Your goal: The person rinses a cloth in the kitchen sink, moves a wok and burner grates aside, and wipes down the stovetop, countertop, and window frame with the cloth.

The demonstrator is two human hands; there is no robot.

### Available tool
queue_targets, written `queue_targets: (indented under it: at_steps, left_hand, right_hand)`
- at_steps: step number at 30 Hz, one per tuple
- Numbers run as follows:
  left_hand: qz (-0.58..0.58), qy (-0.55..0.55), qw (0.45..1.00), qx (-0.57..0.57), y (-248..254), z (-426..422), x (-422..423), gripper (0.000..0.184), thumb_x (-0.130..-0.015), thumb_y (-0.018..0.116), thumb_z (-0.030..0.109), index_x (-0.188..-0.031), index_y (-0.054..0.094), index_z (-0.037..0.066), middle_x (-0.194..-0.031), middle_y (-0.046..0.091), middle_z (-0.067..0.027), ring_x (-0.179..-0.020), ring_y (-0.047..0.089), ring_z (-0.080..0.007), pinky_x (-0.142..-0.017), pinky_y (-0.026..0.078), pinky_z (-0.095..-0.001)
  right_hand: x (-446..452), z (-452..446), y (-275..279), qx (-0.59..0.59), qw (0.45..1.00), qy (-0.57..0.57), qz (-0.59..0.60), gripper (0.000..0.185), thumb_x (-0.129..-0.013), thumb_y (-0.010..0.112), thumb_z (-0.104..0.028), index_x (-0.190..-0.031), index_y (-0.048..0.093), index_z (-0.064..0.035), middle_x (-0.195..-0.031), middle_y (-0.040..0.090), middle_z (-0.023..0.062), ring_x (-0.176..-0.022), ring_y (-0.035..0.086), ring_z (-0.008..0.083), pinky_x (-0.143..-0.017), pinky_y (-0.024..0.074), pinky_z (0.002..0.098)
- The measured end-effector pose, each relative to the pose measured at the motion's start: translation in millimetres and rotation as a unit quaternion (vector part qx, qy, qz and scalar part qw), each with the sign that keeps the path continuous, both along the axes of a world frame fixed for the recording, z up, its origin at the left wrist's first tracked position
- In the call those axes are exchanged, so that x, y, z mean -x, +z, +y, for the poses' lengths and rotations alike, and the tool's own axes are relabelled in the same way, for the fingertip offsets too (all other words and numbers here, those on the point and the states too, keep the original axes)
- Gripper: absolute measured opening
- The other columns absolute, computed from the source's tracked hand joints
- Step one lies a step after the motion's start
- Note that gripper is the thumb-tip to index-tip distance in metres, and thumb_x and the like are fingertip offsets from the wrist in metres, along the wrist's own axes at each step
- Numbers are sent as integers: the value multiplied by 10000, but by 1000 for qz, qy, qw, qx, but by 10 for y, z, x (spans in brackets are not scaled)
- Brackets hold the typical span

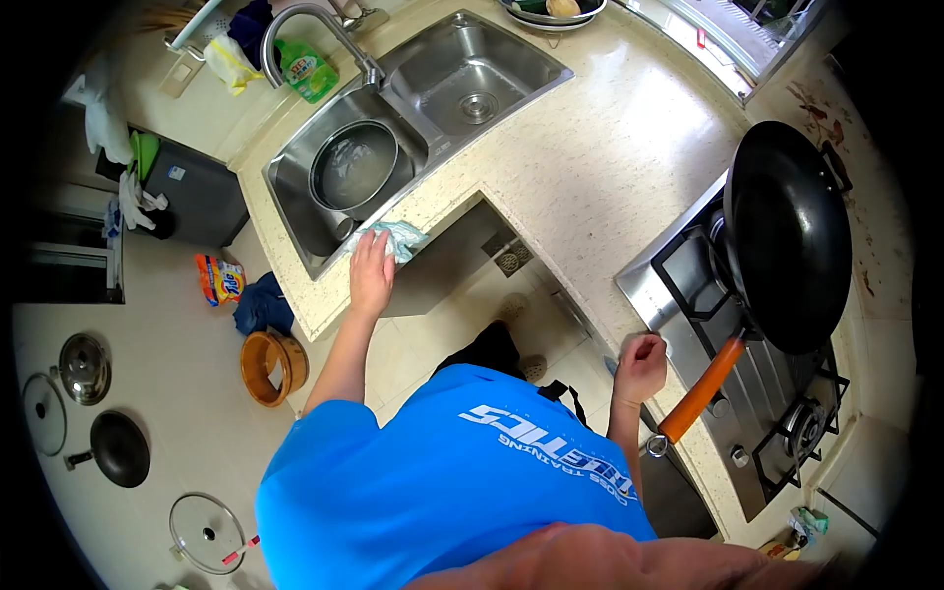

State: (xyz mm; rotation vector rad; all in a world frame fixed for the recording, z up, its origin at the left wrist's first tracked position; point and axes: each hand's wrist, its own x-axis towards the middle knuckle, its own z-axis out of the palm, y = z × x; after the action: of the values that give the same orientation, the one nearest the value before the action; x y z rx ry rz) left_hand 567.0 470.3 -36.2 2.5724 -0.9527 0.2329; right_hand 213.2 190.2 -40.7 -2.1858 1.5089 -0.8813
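Observation:
My left hand (371, 272) presses on a pale green cloth (401, 239) at the counter's front edge by the sink, its fingers resting over the cloth. A round metal pan (354, 165) with cloudy liquid sits in the left basin of the steel sink (295, 211). My right hand (641, 368) is curled beside the counter edge, left of the stove; whether anything lies within its fingers is hidden. Near it is the orange wooden handle of a black wok (792, 236), which rests tilted on the stove (678, 285).
A faucet (369, 71) arches over the sink beside a green soap bottle (307, 71). Bowls (556, 18) stand at the back counter. A wooden bucket (261, 369) and Tide bag (220, 280) are at left. Lids and a small pan (120, 448) lie farther left.

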Motion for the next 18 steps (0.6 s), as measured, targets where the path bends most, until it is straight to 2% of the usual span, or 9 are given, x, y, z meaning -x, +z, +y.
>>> queue_targets:
  at_steps: [4,5,9,13,14,16,18]
  left_hand:
    - [-52,87,995,-19,-98,-322,77,407,-844,561,130,-1248,517,97,-1272,459,-234,-1186,428,-405,-986,362,-470]
    - [-46,87,994,-43,-77,-447,82,406,-861,538,153,-1262,508,96,-1302,443,-241,-1215,409,-410,-1000,348,-482]
    - [-11,20,999,-47,-144,-959,-60,421,-899,482,233,-1302,482,109,-1375,400,-228,-1292,347,-403,-1044,300,-506]
    - [10,-46,999,-22,-94,-1432,-198,386,-896,497,234,-1265,521,126,-1379,404,-207,-1293,351,-396,-1042,312,-490]
    - [13,-43,999,-18,-92,-1418,-222,386,-896,497,234,-1265,521,126,-1379,404,-207,-1293,351,-396,-1042,312,-490]
    - [9,-108,994,23,-79,-1295,-257,377,-875,537,224,-1245,541,154,-1374,410,-193,-1286,362,-392,-1027,339,-477]
    - [25,-114,993,7,23,-1016,-241,393,-864,551,214,-1254,537,166,-1363,422,-188,-1283,369,-384,-1037,328,-473]
  right_hand:
    - [-15,23,23,0,1000,0,21,153,-817,617,-244,-789,592,-96,-594,573,46,-532,572,216,-502,442,339]
    - [-21,19,26,5,1000,-4,21,153,-815,619,-246,-792,594,-97,-596,577,46,-536,576,218,-503,444,342]
    - [-24,23,-20,6,1000,-11,12,128,-815,623,-231,-775,583,-116,-583,550,31,-526,552,222,-482,428,351]
    - [-60,54,48,-19,997,-43,55,178,-840,587,-280,-815,596,-104,-618,583,37,-546,573,199,-521,446,337]
    - [-67,55,37,-15,997,-40,58,178,-840,587,-280,-815,596,-104,-618,583,37,-546,573,199,-521,446,337]
    - [-41,39,-41,-2,998,-48,32,183,-843,586,-281,-813,599,-100,-629,584,40,-554,574,209,-523,444,340]
    - [9,-4,-139,25,997,-45,50,189,-845,584,-283,-812,600,-98,-634,587,44,-557,575,213,-524,445,341]
